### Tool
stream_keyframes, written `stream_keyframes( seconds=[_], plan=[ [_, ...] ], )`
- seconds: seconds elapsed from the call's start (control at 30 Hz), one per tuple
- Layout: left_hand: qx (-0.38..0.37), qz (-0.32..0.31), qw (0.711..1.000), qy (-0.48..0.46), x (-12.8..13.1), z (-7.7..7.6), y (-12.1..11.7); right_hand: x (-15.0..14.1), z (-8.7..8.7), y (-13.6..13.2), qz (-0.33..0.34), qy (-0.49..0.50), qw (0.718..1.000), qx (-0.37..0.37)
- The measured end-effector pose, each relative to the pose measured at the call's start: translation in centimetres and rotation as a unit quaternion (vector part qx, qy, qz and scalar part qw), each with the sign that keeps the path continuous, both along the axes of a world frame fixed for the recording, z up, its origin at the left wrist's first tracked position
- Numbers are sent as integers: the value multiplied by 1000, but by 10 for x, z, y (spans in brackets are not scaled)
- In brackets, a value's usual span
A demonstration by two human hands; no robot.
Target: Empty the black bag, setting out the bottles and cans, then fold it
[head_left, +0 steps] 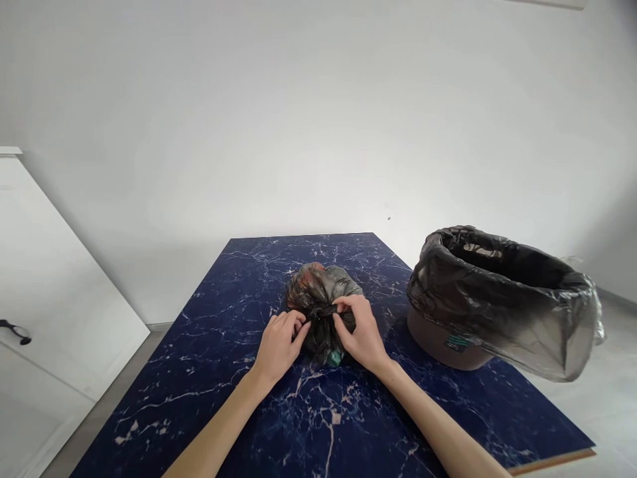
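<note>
A small full black rubbish bag [318, 292] lies in the middle of a dark blue marble-patterned table [239, 398]. My left hand [279, 345] pinches the twisted neck of the bag from the left. My right hand [361, 332] grips the same twisted plastic from the right, fingers curled over it. The two hands almost meet at the bag's top. Something green shows through the bag near my right wrist.
A brown bin [448, 342] lined with a fresh black bag [502, 299] stands at the table's right side, its liner hanging over the rim. A white cabinet door with a black handle [14, 330] is at the left. A plain white wall is behind.
</note>
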State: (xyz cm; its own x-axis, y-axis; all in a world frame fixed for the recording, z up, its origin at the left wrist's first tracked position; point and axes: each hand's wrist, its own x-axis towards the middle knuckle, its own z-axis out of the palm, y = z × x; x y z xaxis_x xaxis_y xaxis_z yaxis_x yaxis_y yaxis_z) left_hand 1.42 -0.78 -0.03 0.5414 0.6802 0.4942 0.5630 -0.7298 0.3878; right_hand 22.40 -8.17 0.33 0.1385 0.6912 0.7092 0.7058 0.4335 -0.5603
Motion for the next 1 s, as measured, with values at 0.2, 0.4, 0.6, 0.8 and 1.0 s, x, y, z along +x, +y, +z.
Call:
stream_keyframes(
  seconds=[0.2,0.4,0.6,0.8,1.0],
  plan=[
    [-21,98,994,-47,-8,2,10,18,-2,5,-99,108,988,36],
    [-23,160,982,-99,-17,3,23,20,-1,8,-32,162,986,-22],
    [14,46,992,-115,-2,14,-2,17,2,6,47,204,977,-46],
    [-18,42,990,-132,0,31,-8,28,-5,12,19,289,957,-31],
    [-202,194,921,-272,-58,47,25,40,-22,24,-28,359,933,-19]
  ],
)
